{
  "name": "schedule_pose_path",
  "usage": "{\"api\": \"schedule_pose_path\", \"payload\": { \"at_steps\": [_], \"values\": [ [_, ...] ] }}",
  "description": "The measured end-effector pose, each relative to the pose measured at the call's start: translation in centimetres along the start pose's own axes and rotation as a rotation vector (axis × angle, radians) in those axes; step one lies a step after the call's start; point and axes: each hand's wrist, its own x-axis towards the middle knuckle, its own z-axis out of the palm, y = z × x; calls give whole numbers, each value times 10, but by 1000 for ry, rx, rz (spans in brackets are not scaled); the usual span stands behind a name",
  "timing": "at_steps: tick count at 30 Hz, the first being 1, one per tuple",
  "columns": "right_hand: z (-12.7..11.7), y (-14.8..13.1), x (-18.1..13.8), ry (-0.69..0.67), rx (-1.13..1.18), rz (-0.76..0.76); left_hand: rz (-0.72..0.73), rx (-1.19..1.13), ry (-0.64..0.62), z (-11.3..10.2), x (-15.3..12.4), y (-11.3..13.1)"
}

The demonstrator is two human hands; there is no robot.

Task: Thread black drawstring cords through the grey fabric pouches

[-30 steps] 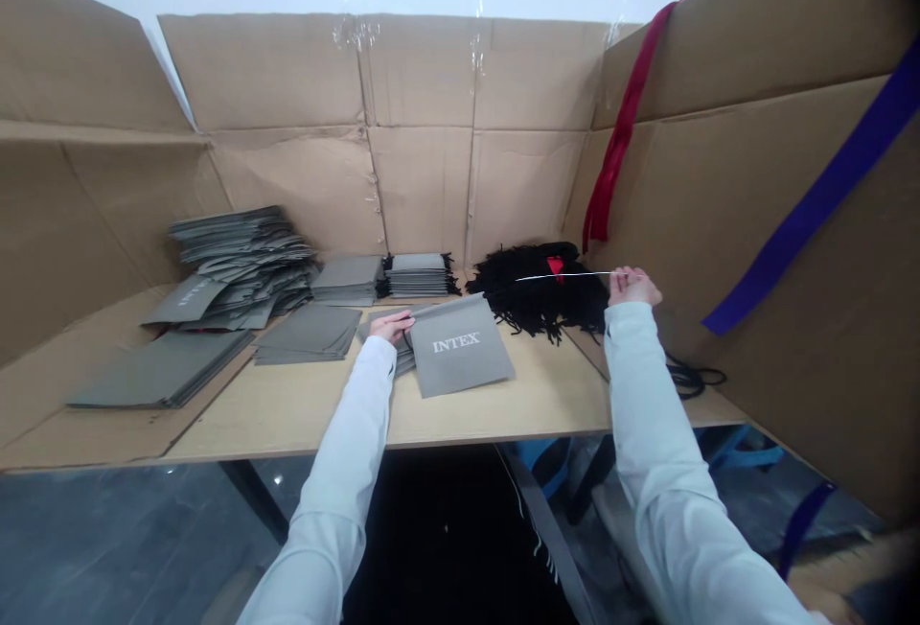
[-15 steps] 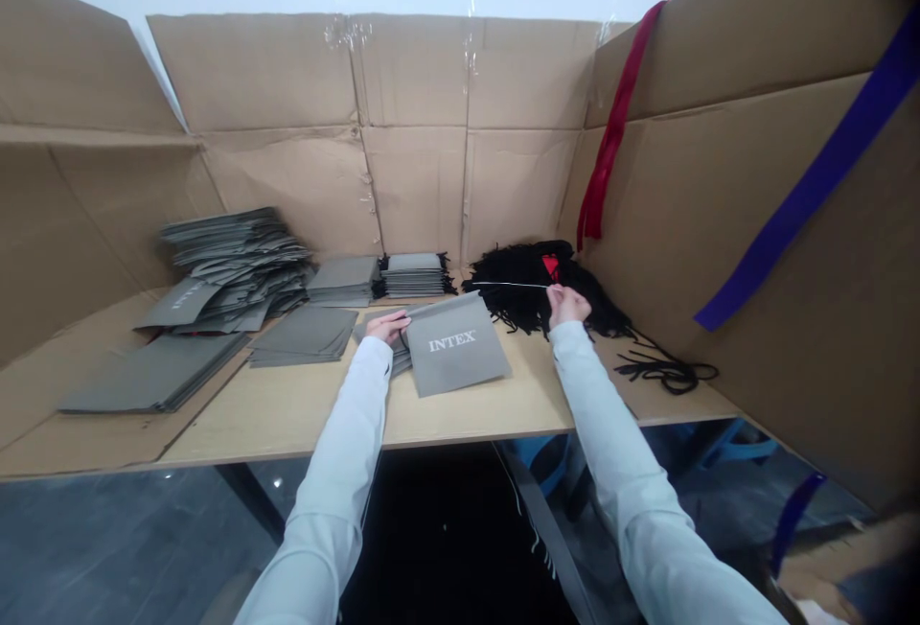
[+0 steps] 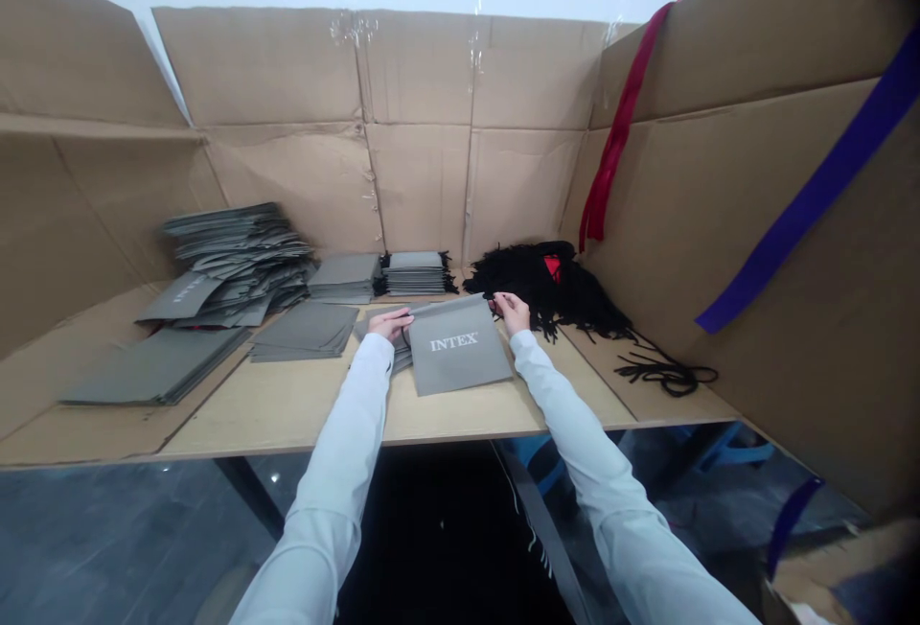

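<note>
A grey fabric pouch (image 3: 458, 345) printed INTEX lies flat on the wooden table (image 3: 302, 409) in front of me. My left hand (image 3: 392, 323) pinches the pouch's top left corner, fingers closed. At the top right corner my right hand (image 3: 512, 310) is closed, fingers pinched at the hem; a thin pale rod it held earlier is hidden. Just behind my right hand sits a heap of black cords (image 3: 550, 285) with a red piece on it.
Stacks of grey pouches (image 3: 237, 256) fill the table's left and back, with flat piles (image 3: 154, 366) nearer the front. Cardboard walls (image 3: 424, 127) enclose the table on three sides. A red strap (image 3: 618, 127) and a blue strap (image 3: 812, 194) hang on the right wall. Loose black cords (image 3: 665, 371) lie at right.
My right hand moved left from the right wall side to the pouch's top right corner, and the thin pale rod that stuck out of it no longer shows. My left hand stayed put.
</note>
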Motion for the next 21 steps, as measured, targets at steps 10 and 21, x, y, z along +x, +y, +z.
{"api": "schedule_pose_path", "payload": {
  "at_steps": [10, 21],
  "values": [
    [0, 0, -1, -19, 154, 59, -18, 31, -14, 4, -6, 4],
    [-1, -6, -9, 192, -201, -83, 45, 7, 0, 5, -7, 5]
  ]
}}
